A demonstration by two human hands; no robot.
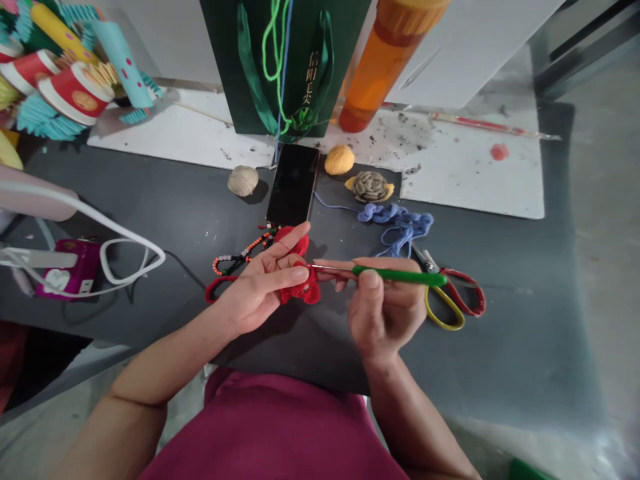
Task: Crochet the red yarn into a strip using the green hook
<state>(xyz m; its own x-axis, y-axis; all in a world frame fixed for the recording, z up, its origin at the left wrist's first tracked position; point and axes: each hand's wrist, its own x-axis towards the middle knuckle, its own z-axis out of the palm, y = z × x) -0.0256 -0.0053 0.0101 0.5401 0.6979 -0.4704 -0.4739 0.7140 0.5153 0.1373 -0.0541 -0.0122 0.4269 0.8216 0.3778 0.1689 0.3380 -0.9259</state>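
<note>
My left hand (pixel 255 287) pinches a small red crochet piece (pixel 306 291) between thumb and fingers, its index finger raised with red yarn across it. In my right hand (pixel 387 307) is a crochet hook (pixel 400 275) with a green handle, held like a pen. The hook's thin metal tip reaches the red piece at my left thumb. Behind my left fingers sits more red yarn (pixel 295 241), partly hidden. A beaded cord (pixel 231 263) lies just left of it. Scissors (pixel 453 300) with red and yellow handles rest beside my right hand.
Beyond my hands lie a black phone (pixel 294 185), a beige yarn ball (pixel 243 181), a yellow ball (pixel 339 160), a crocheted rose (pixel 371 187) and blue crochet (pixel 400 223). A green bag (pixel 285 67) and an orange bottle (pixel 383 67) stand behind. A white cable (pixel 125 227) loops at left.
</note>
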